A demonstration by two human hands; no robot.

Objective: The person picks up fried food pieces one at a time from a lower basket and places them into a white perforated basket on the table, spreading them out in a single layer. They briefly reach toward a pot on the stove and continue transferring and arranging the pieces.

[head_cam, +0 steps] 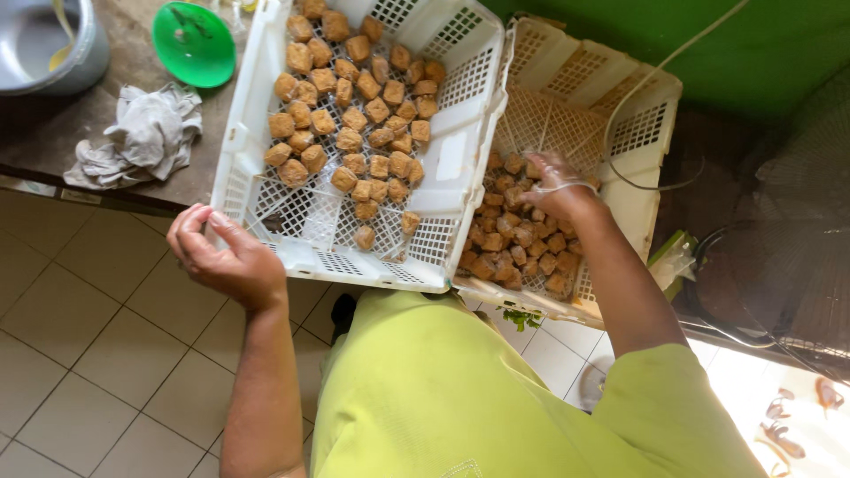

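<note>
Left hand (pixel 223 257) sits at the near left corner of the white plastic mesh crate (pixel 248 133), fingers curled loosely and holding nothing, with the fingertips just beside the rim. Right hand (pixel 556 184), in a thin clear glove, reaches down into the second white plastic mesh crate (pixel 651 124); its fingers bend over the brown fried cubes (pixel 513 243) piled at the near end, but I cannot tell if it grips one. More brown cubes (pixel 354 115) lie spread out in the first crate, whose right edge sits over the left side of the second crate. The first crate's near edge sticks out past the dark worktop (pixel 53 124) over the pale tiled floor (pixel 97 354), where there is open room. On the worktop, left of the crates, lie a crumpled grey cloth (pixel 142 137), a round green plastic lid (pixel 193 42) and a grey metal pot (pixel 49 44). Behind is a green wall (pixel 753 44).
</note>
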